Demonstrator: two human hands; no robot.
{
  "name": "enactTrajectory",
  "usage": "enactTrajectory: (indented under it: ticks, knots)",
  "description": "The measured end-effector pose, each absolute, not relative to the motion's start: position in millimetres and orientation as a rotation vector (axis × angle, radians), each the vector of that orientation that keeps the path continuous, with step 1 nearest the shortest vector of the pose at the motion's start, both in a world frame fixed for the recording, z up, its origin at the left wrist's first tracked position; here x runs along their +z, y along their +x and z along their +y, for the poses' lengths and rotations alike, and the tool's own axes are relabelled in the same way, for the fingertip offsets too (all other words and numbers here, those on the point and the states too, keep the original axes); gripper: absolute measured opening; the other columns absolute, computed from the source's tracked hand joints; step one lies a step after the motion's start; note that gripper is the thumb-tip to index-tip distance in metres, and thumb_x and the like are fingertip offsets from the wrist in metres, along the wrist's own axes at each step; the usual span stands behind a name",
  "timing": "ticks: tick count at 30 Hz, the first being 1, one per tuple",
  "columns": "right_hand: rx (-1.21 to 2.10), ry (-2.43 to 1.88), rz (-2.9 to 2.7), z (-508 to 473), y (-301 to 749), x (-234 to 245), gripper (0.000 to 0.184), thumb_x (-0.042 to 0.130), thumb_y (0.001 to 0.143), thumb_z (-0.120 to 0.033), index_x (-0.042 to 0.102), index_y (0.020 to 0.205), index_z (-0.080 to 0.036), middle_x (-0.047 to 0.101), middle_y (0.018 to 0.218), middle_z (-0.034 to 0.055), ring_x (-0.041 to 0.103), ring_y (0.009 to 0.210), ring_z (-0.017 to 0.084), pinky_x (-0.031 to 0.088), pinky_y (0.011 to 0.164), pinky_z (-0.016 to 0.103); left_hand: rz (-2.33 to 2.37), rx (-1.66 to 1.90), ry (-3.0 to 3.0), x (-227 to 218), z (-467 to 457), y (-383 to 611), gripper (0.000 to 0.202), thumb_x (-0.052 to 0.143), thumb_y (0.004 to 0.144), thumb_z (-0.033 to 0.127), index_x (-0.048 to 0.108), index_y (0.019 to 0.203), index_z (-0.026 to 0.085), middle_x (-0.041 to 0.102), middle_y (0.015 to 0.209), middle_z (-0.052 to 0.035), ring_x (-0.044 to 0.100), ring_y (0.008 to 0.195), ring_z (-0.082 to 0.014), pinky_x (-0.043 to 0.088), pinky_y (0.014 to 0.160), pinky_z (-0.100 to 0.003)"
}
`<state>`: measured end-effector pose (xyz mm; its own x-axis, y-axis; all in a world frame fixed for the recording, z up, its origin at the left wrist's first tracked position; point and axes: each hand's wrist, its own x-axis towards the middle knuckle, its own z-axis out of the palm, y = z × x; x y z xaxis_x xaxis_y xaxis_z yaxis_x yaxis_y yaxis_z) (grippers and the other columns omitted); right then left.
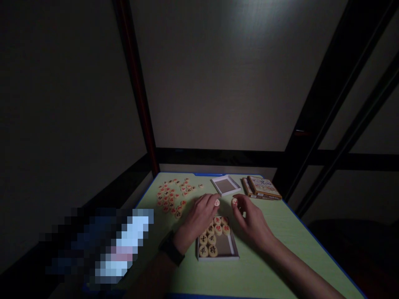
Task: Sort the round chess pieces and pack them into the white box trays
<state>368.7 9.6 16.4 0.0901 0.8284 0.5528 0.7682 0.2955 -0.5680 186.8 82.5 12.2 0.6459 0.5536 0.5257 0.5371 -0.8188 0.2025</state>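
My left hand [198, 214], with a dark watch [174, 248] on its wrist, pinches a round Chinese chess piece [217, 202] at its fingertips. Another Chinese chess piece [234, 202], with a red mark, is held between the thumb and fingers of my right hand [252, 220]. Both hands are above the far end of a shallow white-rimmed box tray [218, 259]. Larger chess pieces lie inside it, black-marked ones [212, 251] on the left side and red-marked ones [226, 229] at the far end. My left hand hides part of the tray's far left corner.
Many loose small chess pieces [166, 197] are scattered at the table's far left. A second shallow tray [226, 185] lies at the back, beside stacked printed boxes [264, 187]. The green table [280, 245] has a blue edge. A pixelated bright patch [127, 241] covers the left side.
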Motion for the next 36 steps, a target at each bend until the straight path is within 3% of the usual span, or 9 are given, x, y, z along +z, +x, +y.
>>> enactTrajectory:
  ticks: [5, 10, 17, 23, 28, 36]
  knots:
    - [0.353, -1.408, -1.862, 1, 364, 25, 0.023, 0.041, 0.098, -0.034, 0.054, 0.103, -0.017, 0.067, 0.083, 0.0056, 0.061, 0.071, 0.017, 0.049, 0.065, 0.028, 1.039, 1.009, 2.707, 4, 95, 185, 0.025, 0.048, 0.096, 0.017, 0.055, 0.12, 0.022, 0.067, 0.115, -0.0054, 0.064, 0.107, -0.0176, 0.052, 0.098, -0.032]
    - [0.669, -1.322, -2.026, -11, 360, 31, 0.013, 0.051, 0.095, -0.028, 0.058, 0.099, -0.019, 0.066, 0.091, 0.0045, 0.061, 0.08, 0.017, 0.048, 0.073, 0.027, 1.031, 1.06, 2.693, 3, 97, 184, 0.026, 0.053, 0.093, 0.015, 0.057, 0.117, 0.022, 0.067, 0.111, -0.0045, 0.065, 0.104, -0.0178, 0.054, 0.096, -0.031]
    - [0.467, -1.302, -2.385, -18, 353, 37, 0.023, 0.058, 0.089, -0.016, 0.063, 0.112, -0.017, 0.065, 0.107, 0.0102, 0.062, 0.098, 0.022, 0.048, 0.087, 0.032, 1.038, 1.014, 2.71, 0, 97, 185, 0.025, 0.055, 0.093, 0.017, 0.057, 0.117, 0.022, 0.067, 0.111, -0.0047, 0.065, 0.103, -0.019, 0.054, 0.094, -0.032]
    - [0.276, -1.397, -2.473, -13, 353, 26, 0.021, 0.073, 0.083, -0.028, 0.068, 0.1, -0.017, 0.063, 0.099, 0.0073, 0.062, 0.087, 0.021, 0.049, 0.076, 0.028, 1.039, 1.013, 2.72, 1, 96, 184, 0.024, 0.054, 0.093, 0.019, 0.058, 0.117, 0.023, 0.066, 0.109, -0.0043, 0.064, 0.1, -0.0183, 0.054, 0.091, -0.03]
    - [0.309, -1.324, -2.473, -6, 353, 20, 0.026, 0.079, 0.078, -0.041, 0.07, 0.089, -0.019, 0.067, 0.095, 0.0057, 0.064, 0.092, 0.022, 0.047, 0.079, 0.026, 1.006, 1.011, 2.743, 3, 95, 184, 0.023, 0.052, 0.094, 0.017, 0.059, 0.116, 0.022, 0.066, 0.108, -0.0042, 0.064, 0.101, -0.0182, 0.053, 0.093, -0.031]
    - [0.343, -1.33, -2.389, -3, 353, 14, 0.028, 0.086, 0.069, -0.032, 0.069, 0.087, -0.021, 0.069, 0.084, 0.0015, 0.063, 0.077, 0.018, 0.042, 0.068, 0.023, 1.009, 0.989, 2.781, 3, 95, 185, 0.018, 0.053, 0.094, 0.017, 0.06, 0.109, 0.021, 0.066, 0.107, -0.0043, 0.064, 0.099, -0.0189, 0.053, 0.09, -0.032]
